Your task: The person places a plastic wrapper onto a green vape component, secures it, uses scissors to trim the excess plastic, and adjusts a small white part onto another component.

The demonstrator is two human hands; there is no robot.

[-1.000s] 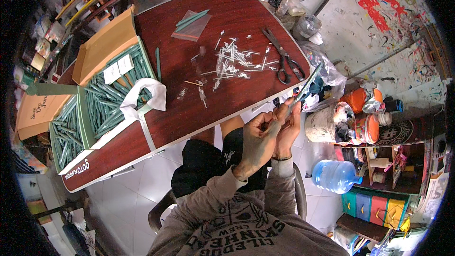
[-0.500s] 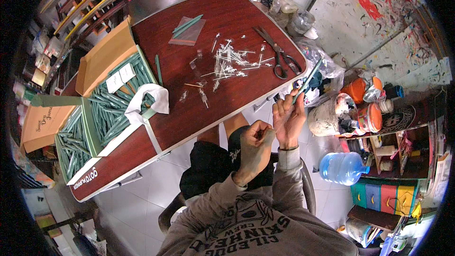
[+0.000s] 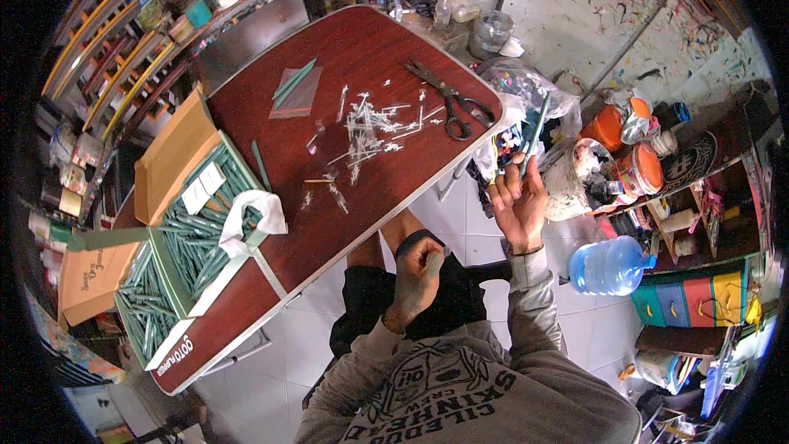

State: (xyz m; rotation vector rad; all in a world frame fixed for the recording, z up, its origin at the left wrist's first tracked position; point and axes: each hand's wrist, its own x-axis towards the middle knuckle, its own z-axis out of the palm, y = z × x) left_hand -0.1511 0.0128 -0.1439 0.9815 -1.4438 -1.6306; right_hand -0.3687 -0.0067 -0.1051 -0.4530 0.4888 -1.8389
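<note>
From afar I make out dark lettering (image 3: 431, 408) across the grey sweatshirt (image 3: 559, 386), white lettering (image 3: 173, 354) by the red-brown table's (image 3: 345, 49) near-left corner, and dark script (image 3: 92, 271) on a cardboard flap (image 3: 113, 267).

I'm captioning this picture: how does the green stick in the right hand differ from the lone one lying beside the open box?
The held stick is up in the right hand; the lone stick lies on the table. In the picture, the held stick's top leans right, the lone stick's leans left. Both are slim and green.
</note>
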